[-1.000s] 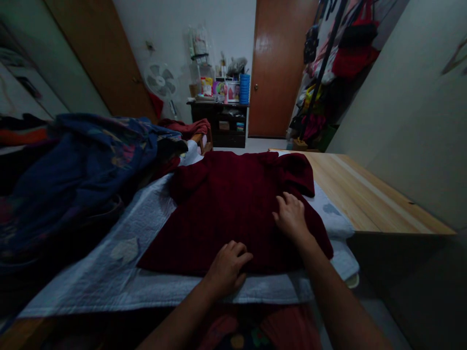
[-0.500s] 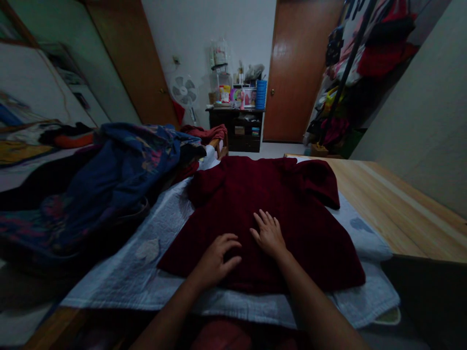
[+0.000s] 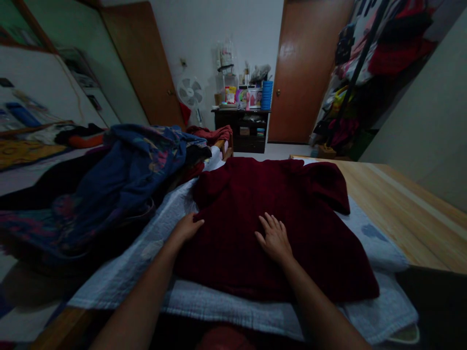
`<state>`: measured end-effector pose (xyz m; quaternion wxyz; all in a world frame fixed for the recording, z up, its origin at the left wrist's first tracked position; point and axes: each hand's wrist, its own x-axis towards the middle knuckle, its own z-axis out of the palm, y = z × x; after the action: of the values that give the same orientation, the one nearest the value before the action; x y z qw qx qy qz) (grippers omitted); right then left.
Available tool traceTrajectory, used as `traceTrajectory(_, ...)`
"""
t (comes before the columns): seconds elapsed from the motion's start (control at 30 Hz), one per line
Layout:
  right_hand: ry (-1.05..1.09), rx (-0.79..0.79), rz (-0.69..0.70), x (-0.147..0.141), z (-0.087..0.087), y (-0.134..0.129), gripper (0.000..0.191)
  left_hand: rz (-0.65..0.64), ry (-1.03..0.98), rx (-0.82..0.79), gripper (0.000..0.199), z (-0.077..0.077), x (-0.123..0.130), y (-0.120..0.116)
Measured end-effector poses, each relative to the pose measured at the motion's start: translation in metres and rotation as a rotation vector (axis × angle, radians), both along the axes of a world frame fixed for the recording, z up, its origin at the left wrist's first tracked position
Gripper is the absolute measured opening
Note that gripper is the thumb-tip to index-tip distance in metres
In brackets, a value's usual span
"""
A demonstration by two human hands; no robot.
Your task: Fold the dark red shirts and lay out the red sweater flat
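A dark red short-sleeved shirt (image 3: 241, 248) lies spread out in front of me, its sleeves toward the far side. At its left edge, just below the sleeve, my left hand (image 3: 187, 227) is closed on the fabric. The thumb shows on top and the other fingers are partly hidden. My right hand (image 3: 275, 239) rests palm down on the middle of the shirt, fingers spread and holding nothing. Under the shirt is a light blue quilted cloth (image 3: 219, 296), visible along the near edge and both sides.
A heap of clothes with a blue floral garment (image 3: 120, 170) lies to the left. On the right stretches a light wooden board (image 3: 394, 199). Farther back are a dark cabinet (image 3: 239, 129), a white fan (image 3: 190, 92) and bags hanging on a rack (image 3: 397, 58).
My left hand has moved left and away from me, from above the shirt's lower middle to its left edge. My right hand stays flat on the shirt. The view has shifted slightly.
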<state>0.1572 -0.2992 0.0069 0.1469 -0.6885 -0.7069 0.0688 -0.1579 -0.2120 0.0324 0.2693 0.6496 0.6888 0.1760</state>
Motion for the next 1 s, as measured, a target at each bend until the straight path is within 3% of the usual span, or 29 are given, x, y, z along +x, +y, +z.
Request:
traceTrajectory(0.17, -0.003, -0.002, -0.001, 0.000, 0.001, 0.001, 0.059, 0.019, -0.043, 0.141, 0.032, 0.003, 0.006, -0.004)
traceTrajectory(0.3, -0.007, -0.019, -0.001, 0.000, 0.003, 0.001, 0.059, 0.081, 0.147, 0.374, 0.030, 0.009, 0.014, -0.021)
traceTrajectory(0.43, -0.020, -0.029, -0.001, -0.001, 0.002, -0.001, 0.060, -0.059, 0.449, 0.220, 0.036, 0.009, 0.019, -0.032)
traceTrajectory(0.53, -0.034, -0.035, -0.002, -0.003, 0.003, -0.001, 0.060, -0.094, 0.529, 0.162, 0.037, 0.011, 0.018, -0.026)
traceTrajectory(0.7, -0.071, -0.106, 0.029, 0.000, 0.028, 0.016, 0.053, 0.001, 0.296, 0.180, 0.074, 0.021, 0.023, 0.005)
traceTrajectory(0.87, -0.115, -0.242, -0.028, 0.000, 0.064, 0.059, 0.035, 0.118, 0.057, 0.146, 0.102, 0.030, 0.041, 0.035)
traceTrajectory(0.93, -0.117, -0.222, -0.059, -0.005, 0.067, 0.077, 0.035, 0.121, 0.043, 0.188, 0.104, 0.030, 0.046, 0.045)
traceTrajectory(1.0, -0.090, -0.138, -0.059, -0.012, 0.060, 0.092, 0.038, 0.147, 0.078, 0.193, 0.105, 0.029, 0.048, 0.054)
